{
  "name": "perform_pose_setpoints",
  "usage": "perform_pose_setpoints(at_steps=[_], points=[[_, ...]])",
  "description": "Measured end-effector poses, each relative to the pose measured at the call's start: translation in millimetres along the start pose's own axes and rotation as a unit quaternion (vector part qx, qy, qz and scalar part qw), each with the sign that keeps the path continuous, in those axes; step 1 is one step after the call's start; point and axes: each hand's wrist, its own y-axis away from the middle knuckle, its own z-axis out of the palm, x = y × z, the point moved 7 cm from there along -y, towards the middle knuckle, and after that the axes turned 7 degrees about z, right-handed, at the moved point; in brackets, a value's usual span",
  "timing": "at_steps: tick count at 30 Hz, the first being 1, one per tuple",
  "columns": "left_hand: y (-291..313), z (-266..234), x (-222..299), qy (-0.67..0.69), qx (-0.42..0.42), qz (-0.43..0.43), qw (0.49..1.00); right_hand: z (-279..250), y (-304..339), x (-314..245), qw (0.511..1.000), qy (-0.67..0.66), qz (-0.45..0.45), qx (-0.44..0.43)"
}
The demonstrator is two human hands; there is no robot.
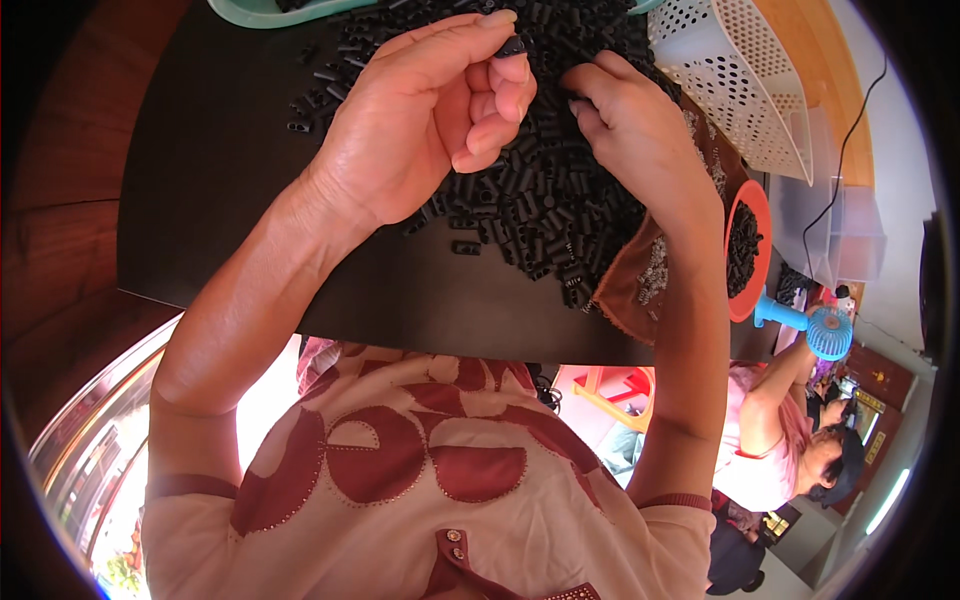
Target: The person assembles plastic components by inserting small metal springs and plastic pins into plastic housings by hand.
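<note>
Left hand pinches a black piece; right hand, hold unclear; its forearm overlaps brown cloth near orange bowl.

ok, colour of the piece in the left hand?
The piece is black, best seen in the head view.

Passage: dark table, left side. Obstacles: black pieces centre; white basket, orange bowl right.
</note>
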Motion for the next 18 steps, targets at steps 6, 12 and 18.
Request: perform_pose_setpoints(at_steps=[6, 12, 18], points=[[2, -4, -7, -0.015, 0.013, -0.017, 1.0, 0, -1, -4, 0.999, 0.013, -0.023, 0.033], [8, -2, -11, -0.015, 0.01, -0.038, 0.999, -19, 14, -2, 0.983, -0.178, 0.019, 0.036], [17, 4, -12, -0.051, -0.006, -0.054, 0.997, -35, 40, -16, 0.905, -0.407, 0.113, 0.06]])
